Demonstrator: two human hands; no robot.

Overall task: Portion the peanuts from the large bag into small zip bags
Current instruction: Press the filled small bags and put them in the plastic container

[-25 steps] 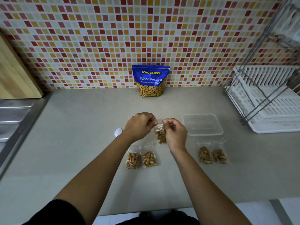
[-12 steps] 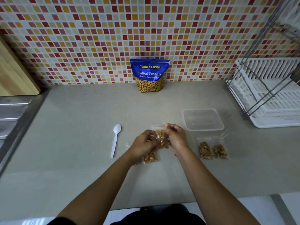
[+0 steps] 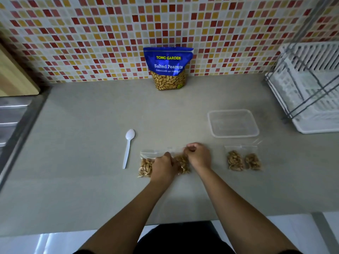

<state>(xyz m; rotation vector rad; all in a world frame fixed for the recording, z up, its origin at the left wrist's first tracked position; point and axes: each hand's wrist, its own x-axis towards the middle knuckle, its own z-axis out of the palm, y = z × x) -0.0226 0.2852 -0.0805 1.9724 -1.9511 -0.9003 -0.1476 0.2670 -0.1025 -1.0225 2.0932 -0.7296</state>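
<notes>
The blue large peanut bag (image 3: 168, 67) stands upright against the tiled wall at the back. On the counter in front of me lies a small zip bag (image 3: 182, 163) filled with peanuts. My right hand (image 3: 199, 155) pinches its top edge and my left hand (image 3: 163, 166) holds its left side. Another filled zip bag (image 3: 145, 166) lies just left of my left hand, partly covered by it. Two more filled zip bags (image 3: 244, 160) lie side by side to the right.
A white plastic spoon (image 3: 128, 147) lies to the left of the bags. A clear plastic container (image 3: 233, 123) sits behind the right-hand bags. A white dish rack (image 3: 311, 92) fills the far right, a steel sink (image 3: 11, 118) the left edge.
Both hands have brought the filled zip bag down from the air onto the counter beside the other bags. The spoon is uncovered now.
</notes>
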